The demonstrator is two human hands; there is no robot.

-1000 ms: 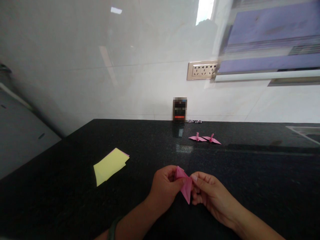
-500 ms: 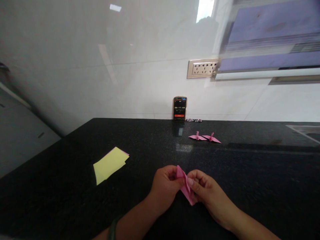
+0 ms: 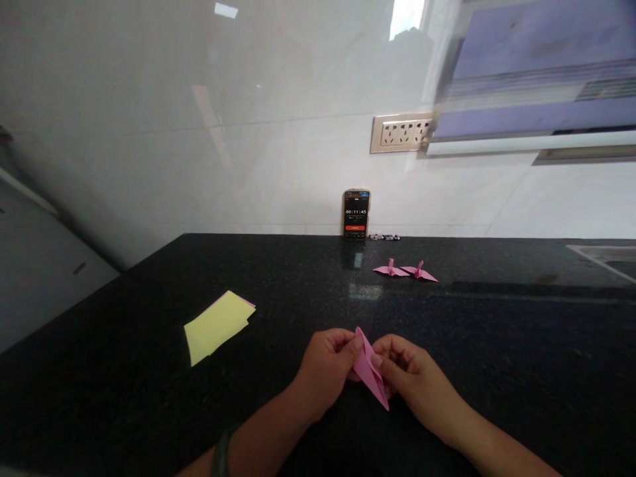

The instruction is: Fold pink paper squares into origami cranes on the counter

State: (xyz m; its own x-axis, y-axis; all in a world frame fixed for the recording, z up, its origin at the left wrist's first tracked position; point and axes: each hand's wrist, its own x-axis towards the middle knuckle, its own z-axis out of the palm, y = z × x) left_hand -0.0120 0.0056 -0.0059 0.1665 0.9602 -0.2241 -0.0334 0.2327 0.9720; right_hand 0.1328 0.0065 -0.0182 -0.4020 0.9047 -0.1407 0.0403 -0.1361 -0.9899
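A folded piece of pink origami paper (image 3: 370,376) is held between both hands over the dark countertop, its long pointed end slanting down to the right. My left hand (image 3: 328,364) pinches it near the upper tip, with the thumb on the front face and fingers behind. On the right edge, my right hand (image 3: 410,371) grips the paper between thumb and curled fingers; part of those fingers is hidden behind it. Beyond the hands lie two finished pink paper cranes, the left crane (image 3: 391,269) and the right crane (image 3: 420,271), with wings touching or nearly so.
A stack of yellow paper sheets (image 3: 218,328), with a pink edge showing beneath, lies to the left on the black countertop (image 3: 298,285). Against the wall leans a phone (image 3: 356,215) showing a running timer, with a beaded strap (image 3: 385,237) beside it. A socket panel (image 3: 401,133) sits above.
My left thumb has shifted up toward the paper's upper tip, uncovering more of its front face. The paper's lower point has swung slightly right. My right hand keeps its pinch.
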